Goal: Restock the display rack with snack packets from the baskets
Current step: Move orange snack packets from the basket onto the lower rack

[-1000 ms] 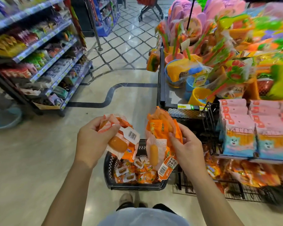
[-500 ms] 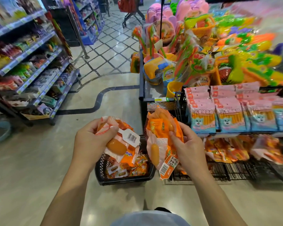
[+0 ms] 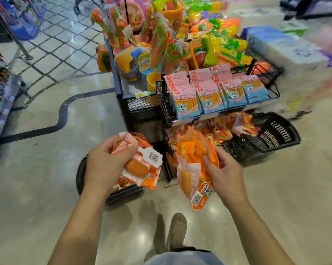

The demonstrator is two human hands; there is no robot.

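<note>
My left hand (image 3: 106, 165) grips a bunch of orange sausage snack packets (image 3: 142, 169) with a barcode tag. A second bunch of the same orange packets (image 3: 192, 163) is held by my right hand (image 3: 224, 173). Both bunches hang in front of the black wire display rack (image 3: 161, 96). The rack's upper shelf carries rows of pink and blue snack packets (image 3: 211, 92); its lower shelf holds loose orange packets (image 3: 218, 129). A black basket (image 3: 81, 175) sits on the floor under my left hand, mostly hidden. Another black basket (image 3: 276, 132) lies to the right of the rack.
Behind the rack stands a black table (image 3: 121, 88) piled with colourful plastic toys (image 3: 161, 35). Stacked white tissue packs (image 3: 287, 46) sit at the right. Stocked shelves (image 3: 2, 92) line the left edge. My shoe (image 3: 177, 230) is on the polished floor.
My view has swung right and down, so the rack has shifted left and the right-hand basket has come into sight. Both hands keep holding their packet bunches.
</note>
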